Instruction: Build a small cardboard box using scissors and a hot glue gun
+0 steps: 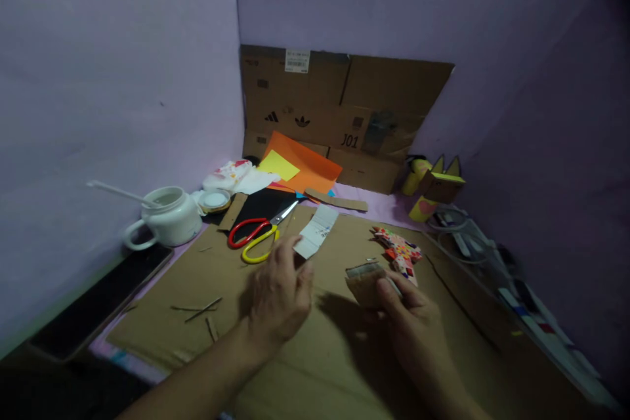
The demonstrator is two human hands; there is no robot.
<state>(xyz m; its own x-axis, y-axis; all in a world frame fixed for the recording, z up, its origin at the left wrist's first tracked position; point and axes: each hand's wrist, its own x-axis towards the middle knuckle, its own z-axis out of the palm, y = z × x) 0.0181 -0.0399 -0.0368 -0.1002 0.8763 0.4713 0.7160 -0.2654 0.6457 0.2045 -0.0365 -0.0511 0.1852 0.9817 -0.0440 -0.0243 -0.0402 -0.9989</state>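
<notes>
The right hand [416, 315] is gripping a small brown cardboard piece [363, 289] above a cardboard sheet [295, 374]. The left hand [283, 295] is touching a pale creased strip [317, 231]; whether it is gripping is unclear. Scissors [272, 224] are lying beyond; a printed cardboard panel [305, 102] is standing behind.

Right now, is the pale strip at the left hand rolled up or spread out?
Spread out: the pale strip reaches lengthwise beyond the left hand, its broad face showing, with creases across.

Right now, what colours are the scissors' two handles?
One red handle, one yellow handle; head view shows them best.
</notes>
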